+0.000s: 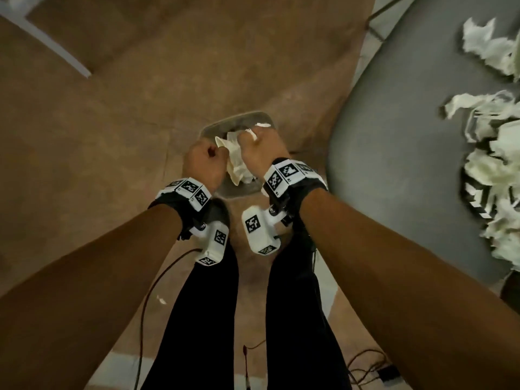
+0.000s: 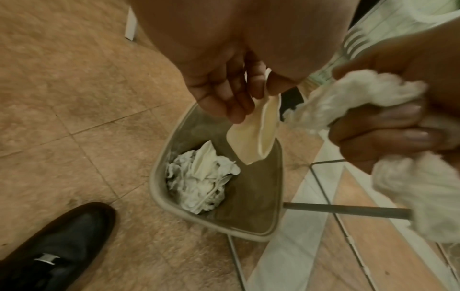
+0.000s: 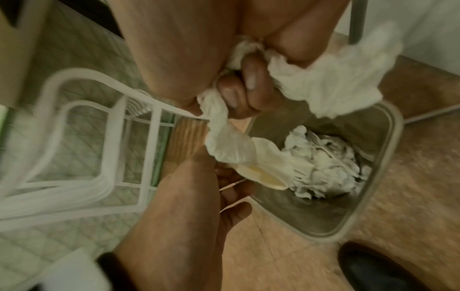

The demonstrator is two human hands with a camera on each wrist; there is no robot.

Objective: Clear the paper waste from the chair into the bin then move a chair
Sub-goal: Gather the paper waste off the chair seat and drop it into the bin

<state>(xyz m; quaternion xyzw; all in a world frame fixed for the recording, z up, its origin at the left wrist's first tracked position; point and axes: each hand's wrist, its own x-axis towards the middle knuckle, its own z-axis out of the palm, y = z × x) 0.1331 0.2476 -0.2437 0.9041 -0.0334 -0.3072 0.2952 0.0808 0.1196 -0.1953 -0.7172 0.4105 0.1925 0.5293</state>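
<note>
Paper waste mostly on the grey chair, some in the bin below; right hand fists a crumpled wad, left hand pinches a cream scrap; looks light, soft, crushable, grab anywhere by bunching.

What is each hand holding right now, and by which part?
The left hand pinches a cream paper scrap by its top edge; the right hand grips a crumpled white paper wad around its middle.
</note>
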